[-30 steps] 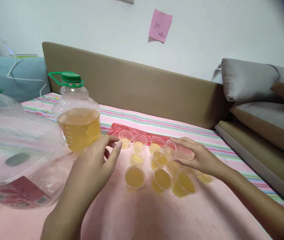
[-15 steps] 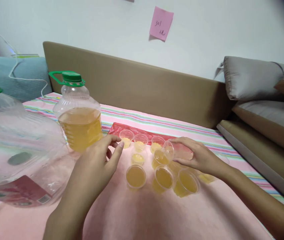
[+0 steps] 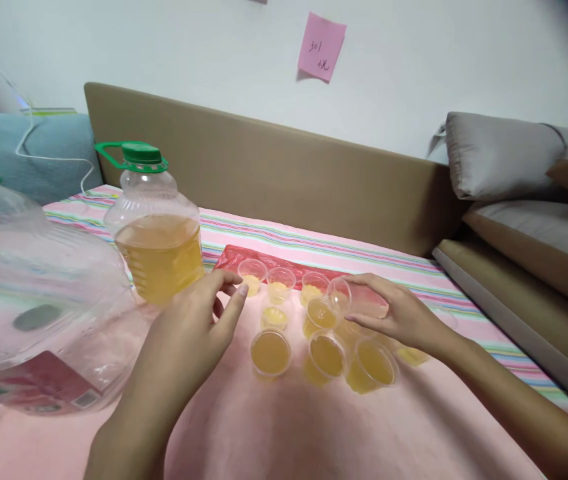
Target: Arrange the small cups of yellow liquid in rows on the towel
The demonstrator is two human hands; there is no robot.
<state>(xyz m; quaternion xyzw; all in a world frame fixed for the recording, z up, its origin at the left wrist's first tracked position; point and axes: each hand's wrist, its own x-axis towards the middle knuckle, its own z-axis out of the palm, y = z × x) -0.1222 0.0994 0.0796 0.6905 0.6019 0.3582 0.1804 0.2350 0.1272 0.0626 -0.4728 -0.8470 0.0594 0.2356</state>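
Several clear plastic cups stand on the pink cloth in front of me. Amber liquid fills the near ones, such as the left front cup [image 3: 271,353] and the middle front cup [image 3: 327,355]. Along the back, a cup [image 3: 281,285] and its neighbours show pale yellow at the bottom. My right hand [image 3: 399,313] holds a clear cup [image 3: 368,302] on its side, its mouth facing left, over the right part of the group. My left hand [image 3: 209,313] has its thumb and fingers apart, with the fingertips at the back left cup [image 3: 252,279].
A jug of amber liquid [image 3: 161,250] with a green cap stands left of the cups. Nearer, a large clear jug [image 3: 39,293] fills the left side. Red plastic [image 3: 231,255] lies behind the cups; cushions [image 3: 509,157] are stacked at right.
The cup in my right hand has shifted very slightly to the right. My left hand is in nearly the same place.
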